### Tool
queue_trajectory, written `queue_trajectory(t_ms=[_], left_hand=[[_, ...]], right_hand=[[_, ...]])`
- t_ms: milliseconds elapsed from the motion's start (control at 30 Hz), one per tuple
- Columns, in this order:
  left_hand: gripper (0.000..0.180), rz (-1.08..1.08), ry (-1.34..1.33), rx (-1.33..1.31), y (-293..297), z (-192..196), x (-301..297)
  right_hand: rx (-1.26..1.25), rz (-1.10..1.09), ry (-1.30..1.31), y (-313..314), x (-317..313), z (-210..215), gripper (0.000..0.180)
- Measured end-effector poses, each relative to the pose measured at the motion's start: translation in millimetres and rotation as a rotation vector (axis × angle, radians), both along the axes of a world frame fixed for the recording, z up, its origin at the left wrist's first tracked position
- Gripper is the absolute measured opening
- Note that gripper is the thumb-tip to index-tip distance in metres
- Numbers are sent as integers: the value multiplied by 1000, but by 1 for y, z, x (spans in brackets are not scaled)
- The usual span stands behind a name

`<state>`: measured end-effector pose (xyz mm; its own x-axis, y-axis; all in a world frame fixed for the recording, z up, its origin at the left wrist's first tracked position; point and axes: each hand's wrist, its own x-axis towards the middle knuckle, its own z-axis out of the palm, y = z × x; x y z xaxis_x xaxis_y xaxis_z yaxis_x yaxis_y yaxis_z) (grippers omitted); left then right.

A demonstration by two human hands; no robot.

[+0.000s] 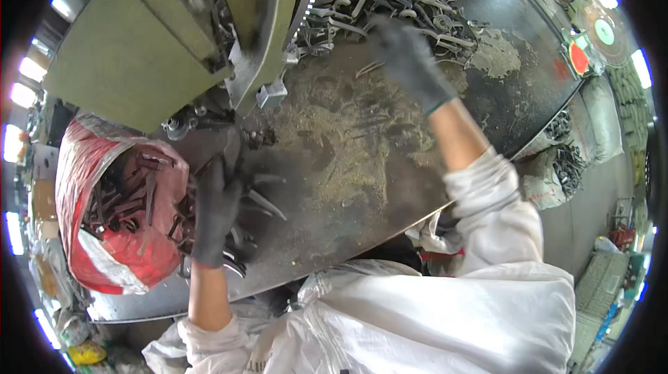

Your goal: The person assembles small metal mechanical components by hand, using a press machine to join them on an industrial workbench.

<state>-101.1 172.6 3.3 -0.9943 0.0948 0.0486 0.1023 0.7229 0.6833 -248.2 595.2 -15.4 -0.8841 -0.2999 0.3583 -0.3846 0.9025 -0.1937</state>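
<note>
My right hand, in a dark grey glove, reaches across to a pile of grey metal parts at the far side of the metal table. Its fingers lie at the pile's near edge and are smeared by motion. My left hand, gloved the same way, is beside a red and white woven bag full of dark, lever-shaped metal parts. Several curved metal parts lie on the table just right of that hand. The left fingers are blurred, and whether they grip a part does not show.
A large olive-green machine with a curved body and a small metal block stands at the upper left. Tan dust covers the table. Sacks of metal parts stand beyond the table's right edge.
</note>
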Motion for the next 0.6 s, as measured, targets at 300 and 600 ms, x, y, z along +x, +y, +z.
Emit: queue_trajectory(t_ms=[300, 600], left_hand=[[20, -86, -183, -2, 20, 13, 10], [41, 83, -189, 144, -23, 9, 9]], right_hand=[[110, -73, -114, 76, -1, -30, 72], [-1146, -17, -688, -134, 83, 35, 27]])
